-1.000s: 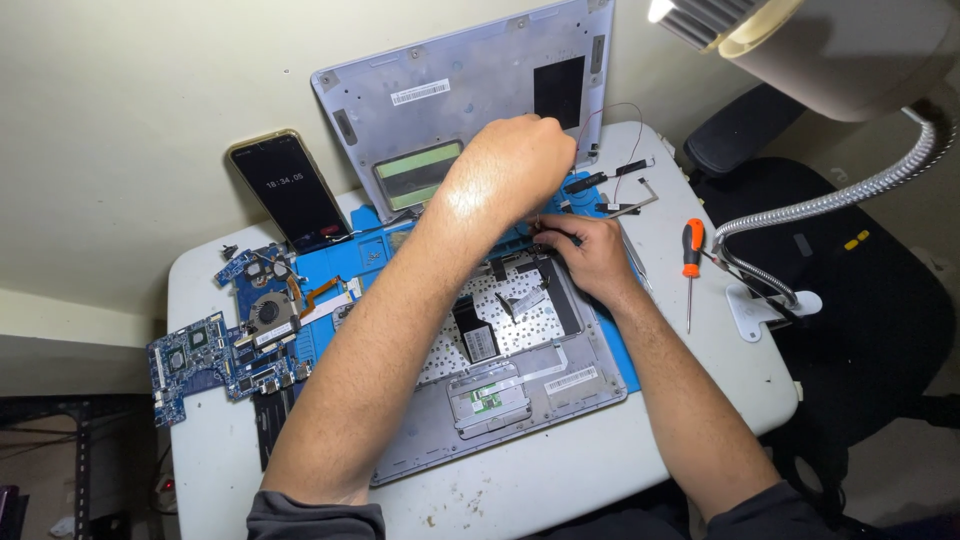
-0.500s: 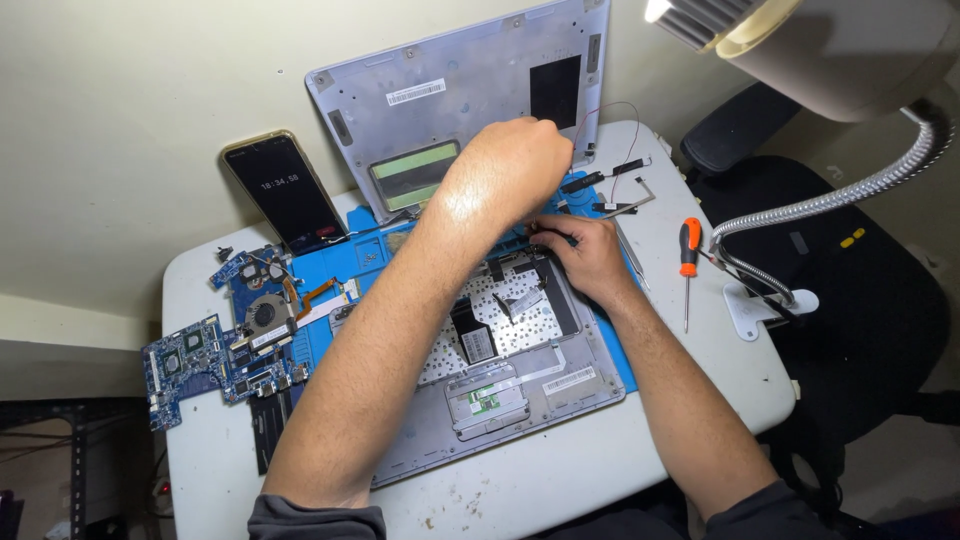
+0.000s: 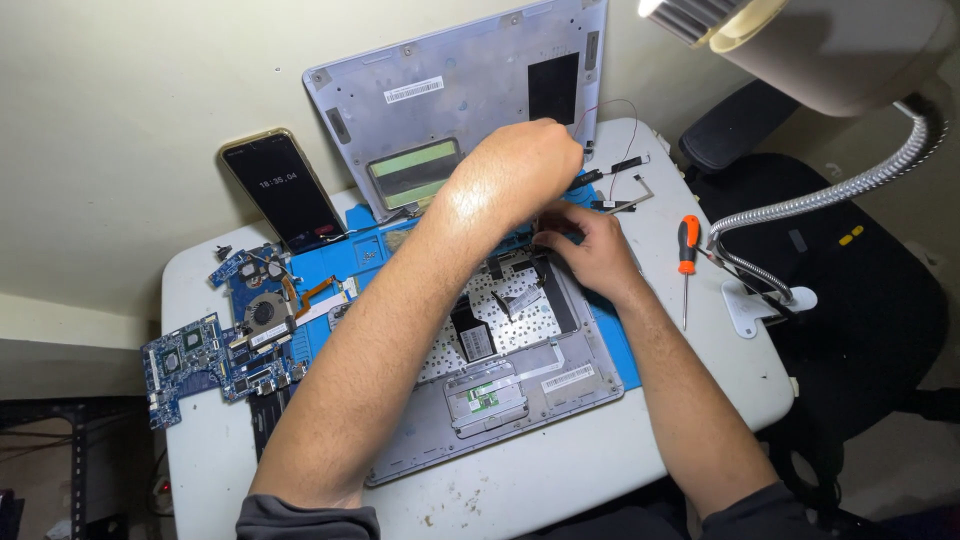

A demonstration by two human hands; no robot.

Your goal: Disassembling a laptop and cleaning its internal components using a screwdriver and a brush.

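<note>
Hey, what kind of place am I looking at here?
Probably a home electronics repair bench: an opened laptop chassis on a blue work mat, a removed circuit board, and an orange-handled screwdriver on a small white table.

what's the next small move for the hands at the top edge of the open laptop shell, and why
Probably lift the left hand slightly aside. It hangs curled over the far edge of the grey opened laptop shell, hiding where the right hand pinches. The orange-handled screwdriver lies unused on the white table.
</note>
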